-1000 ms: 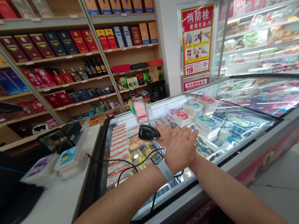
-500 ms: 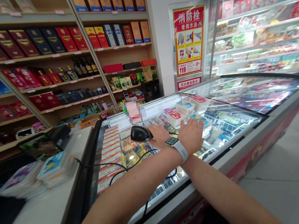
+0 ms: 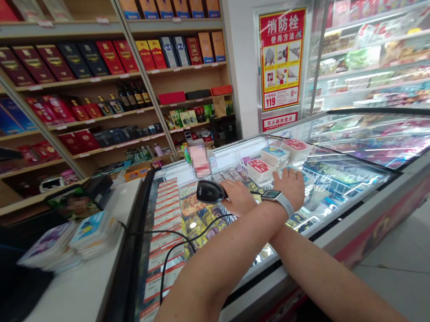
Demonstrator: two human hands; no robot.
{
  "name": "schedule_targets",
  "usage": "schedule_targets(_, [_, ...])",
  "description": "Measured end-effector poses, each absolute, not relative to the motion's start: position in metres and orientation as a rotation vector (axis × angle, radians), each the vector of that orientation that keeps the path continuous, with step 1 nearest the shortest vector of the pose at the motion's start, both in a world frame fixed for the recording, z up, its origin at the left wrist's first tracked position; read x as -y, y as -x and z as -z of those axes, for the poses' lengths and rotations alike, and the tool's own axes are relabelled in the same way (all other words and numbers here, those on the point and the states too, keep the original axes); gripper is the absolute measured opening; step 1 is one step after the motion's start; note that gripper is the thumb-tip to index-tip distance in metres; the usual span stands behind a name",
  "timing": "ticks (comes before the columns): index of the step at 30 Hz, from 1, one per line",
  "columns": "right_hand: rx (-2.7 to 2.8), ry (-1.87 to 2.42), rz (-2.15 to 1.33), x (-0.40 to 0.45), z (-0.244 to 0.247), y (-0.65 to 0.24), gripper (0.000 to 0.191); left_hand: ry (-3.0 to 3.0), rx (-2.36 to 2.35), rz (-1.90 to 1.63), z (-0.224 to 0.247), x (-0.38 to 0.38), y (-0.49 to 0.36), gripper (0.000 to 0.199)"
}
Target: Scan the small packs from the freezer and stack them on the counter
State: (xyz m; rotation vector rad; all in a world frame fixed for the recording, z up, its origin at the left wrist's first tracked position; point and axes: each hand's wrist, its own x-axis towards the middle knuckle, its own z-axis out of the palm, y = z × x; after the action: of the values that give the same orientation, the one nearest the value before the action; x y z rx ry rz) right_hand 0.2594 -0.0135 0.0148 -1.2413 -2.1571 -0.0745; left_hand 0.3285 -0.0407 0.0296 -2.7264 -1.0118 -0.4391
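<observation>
My right hand (image 3: 239, 198) reaches across under my left forearm and is shut on a black handheld barcode scanner (image 3: 210, 190), its handle hidden in my palm. A black cable (image 3: 172, 256) lies across the glass lid of a chest freezer (image 3: 345, 186). My left hand (image 3: 290, 185), with a smartwatch (image 3: 270, 195) on its wrist, lies open on the glass with nothing in it. Its fingers are close to stacked card packs (image 3: 273, 157) on the lid. My forearms cross above the freezer.
A white counter (image 3: 58, 292) at the left holds stacked card packs (image 3: 92, 234) and a phone (image 3: 74, 203). Wooden shelves of boxed liquor (image 3: 67, 64) stand behind. A refrigerated display case (image 3: 382, 49) rises at the right, beside a red fire-hydrant poster (image 3: 281, 60). Tiled floor (image 3: 421, 255) lies at the lower right.
My left hand and watch have slid to the right over the glass, and my forearms now cross more widely. The scanner stays in my right hand, about where it was.
</observation>
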Motion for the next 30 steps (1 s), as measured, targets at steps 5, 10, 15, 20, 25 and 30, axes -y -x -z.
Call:
schedule_targets(5, [2.15,1.244,0.092,0.014,-0.013,-0.259,0.033,2.628,0.931,0.526,-0.031,0.043,-0.326,0.036])
schedule_targets(10, [2.153,1.236,0.098,0.015,-0.014,-0.259,0.033,2.63,0.876,0.546,-0.034,0.044,-0.325,0.027])
schedule_targets(15, [2.155,1.241,0.11,0.016,-0.014,-0.259,0.031,2.634,0.859,0.544,-0.038,0.047,-0.322,0.022])
schedule_targets(20, [2.169,1.244,0.123,0.015,-0.013,-0.259,0.031,2.655,0.846,0.528,-0.047,0.053,-0.315,0.023])
schedule_targets(25, [2.169,1.252,0.133,0.015,-0.013,-0.258,0.028,2.655,0.843,0.556,-0.054,0.061,-0.311,0.027])
schedule_targets(30, [2.173,1.279,0.116,0.018,-0.016,-0.258,0.029,2.693,0.85,0.584,-0.058,0.069,-0.309,0.029])
